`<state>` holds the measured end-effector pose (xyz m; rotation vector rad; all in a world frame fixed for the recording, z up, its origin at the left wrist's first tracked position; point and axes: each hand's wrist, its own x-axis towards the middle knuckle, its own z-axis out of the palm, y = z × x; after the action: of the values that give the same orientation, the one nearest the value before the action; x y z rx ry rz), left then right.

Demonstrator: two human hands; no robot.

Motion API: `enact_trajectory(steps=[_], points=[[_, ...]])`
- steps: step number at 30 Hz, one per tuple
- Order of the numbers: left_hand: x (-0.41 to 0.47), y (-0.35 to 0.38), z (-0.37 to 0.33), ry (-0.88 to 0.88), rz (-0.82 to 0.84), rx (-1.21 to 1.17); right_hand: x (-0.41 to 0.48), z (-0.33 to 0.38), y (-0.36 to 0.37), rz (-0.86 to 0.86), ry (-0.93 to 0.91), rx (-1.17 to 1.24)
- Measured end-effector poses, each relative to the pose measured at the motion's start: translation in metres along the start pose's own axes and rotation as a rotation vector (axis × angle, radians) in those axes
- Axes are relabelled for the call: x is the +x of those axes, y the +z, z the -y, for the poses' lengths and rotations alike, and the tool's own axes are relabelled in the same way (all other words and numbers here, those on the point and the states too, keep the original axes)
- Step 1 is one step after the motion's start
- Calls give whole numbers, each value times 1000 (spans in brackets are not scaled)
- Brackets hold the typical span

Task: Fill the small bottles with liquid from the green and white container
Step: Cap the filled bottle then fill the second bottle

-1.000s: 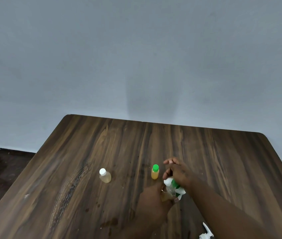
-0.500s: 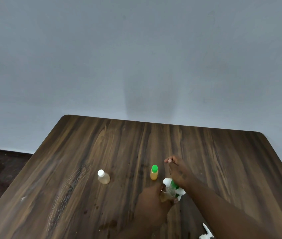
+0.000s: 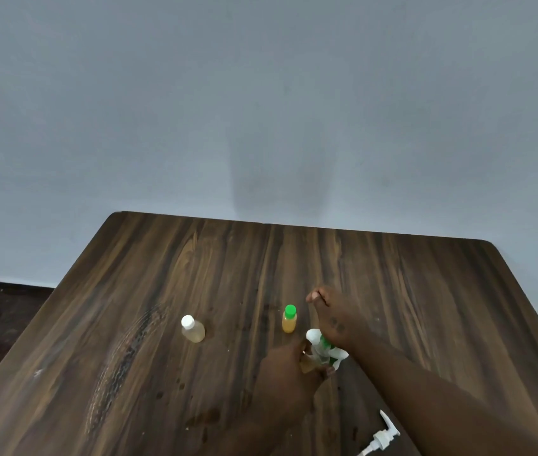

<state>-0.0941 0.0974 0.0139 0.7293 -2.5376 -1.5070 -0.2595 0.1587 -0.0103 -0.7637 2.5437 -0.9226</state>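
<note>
Green and white container (image 3: 326, 349) is under the palm of the right hand (image 3: 334, 319), which grips it from above; it is tilted, long axis slanting from near right to far left. How the fingers wrap it is mostly hidden. Touching it on the near-left side, the left hand (image 3: 285, 376) curls round a small bottle (image 3: 306, 365), of which only an amber sliver shows. The container's mouth is hidden, so I cannot tell whether liquid is running. The pour probably depends on that mouth staying directly over the small bottle's neck, left of and below the right hand.

Just beyond the hands a green-capped bottle (image 3: 289, 320) stands upright with orange liquid. A white-capped bottle (image 3: 192, 330) stands well to the left on the bench (image 3: 425, 291). A white pump head (image 3: 382, 436) lies at the near right edge.
</note>
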Motion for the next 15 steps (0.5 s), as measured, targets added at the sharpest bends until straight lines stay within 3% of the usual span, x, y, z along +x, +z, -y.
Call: enact_trajectory(steps=[15], points=[[-1, -1, 3, 4, 16, -40, 1, -8, 5, -8, -36, -6]])
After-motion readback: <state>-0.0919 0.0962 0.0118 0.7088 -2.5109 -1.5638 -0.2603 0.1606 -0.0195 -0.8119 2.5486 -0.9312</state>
